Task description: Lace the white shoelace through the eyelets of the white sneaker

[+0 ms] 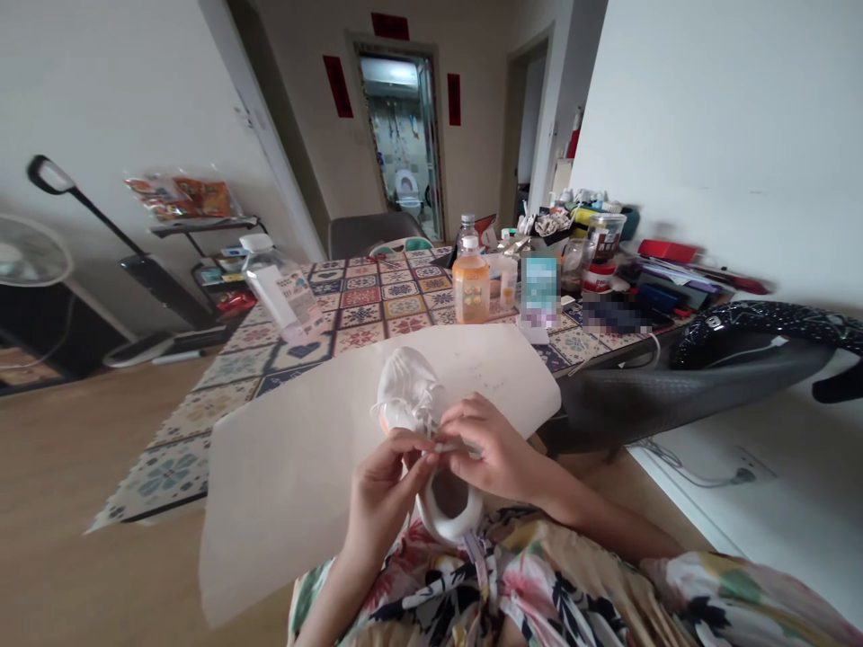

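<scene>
A white lace-up shoe point(409, 382) rests with its toe pointing away from me on a large white sheet point(289, 467), its heel close to my lap. My left hand point(391, 476) pinches a white shoelace point(440, 446) over the shoe's tongue. Opposite it, my right hand point(482, 445) has its fingers closed on the lace too, the fingertips of both hands nearly meeting. The shoe's opening point(450, 492) shows below the hands. Part of the lacing is hidden behind my fingers.
A patterned tablecloth point(360, 314) covers the table. On it stand a clear bottle point(283, 292), an orange drink bottle point(471, 286) and a red-lidded jar point(599, 275). A dark chair point(661, 404) is at the right. A floor cleaner point(162, 288) leans at the left.
</scene>
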Demonstrator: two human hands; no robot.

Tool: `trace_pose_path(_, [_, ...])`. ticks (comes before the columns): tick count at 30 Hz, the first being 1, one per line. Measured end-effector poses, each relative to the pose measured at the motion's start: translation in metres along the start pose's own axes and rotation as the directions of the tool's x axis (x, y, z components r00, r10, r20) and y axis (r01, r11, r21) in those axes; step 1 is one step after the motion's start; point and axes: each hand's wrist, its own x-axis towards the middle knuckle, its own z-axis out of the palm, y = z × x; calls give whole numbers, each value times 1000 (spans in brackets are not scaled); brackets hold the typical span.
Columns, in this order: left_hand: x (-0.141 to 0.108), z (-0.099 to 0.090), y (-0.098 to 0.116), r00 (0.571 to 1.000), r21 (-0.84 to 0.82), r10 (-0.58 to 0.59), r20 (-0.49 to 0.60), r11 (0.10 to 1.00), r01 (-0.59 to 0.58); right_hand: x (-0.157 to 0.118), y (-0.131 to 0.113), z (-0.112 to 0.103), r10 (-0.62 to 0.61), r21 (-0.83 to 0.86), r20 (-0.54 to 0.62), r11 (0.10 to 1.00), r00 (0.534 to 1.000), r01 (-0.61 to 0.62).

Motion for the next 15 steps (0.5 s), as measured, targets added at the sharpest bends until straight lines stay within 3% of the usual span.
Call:
trace_pose_path(2, [1,0,0,999,17,40,3,999,-40,0,1,-1,31,-22,12,999,999,-31])
trace_pose_path(5, [3,0,2,995,55,100,22,993,-101,0,1,-3,162,117,49,979,986,-166])
trace_pose_path(9, [6,0,5,989,107,144,18,984,-145,0,2,-5,233,293,205,912,951,-286])
trace_pose_path(11, [6,0,5,989,121,148,15,981,-149,0,2,-3,173,253,174,943,969,-214])
trace_pose_path(15, [7,-1,5,989,133,145,17,980,-146,-2,2,4,-1,11,-29,1000,1000,1])
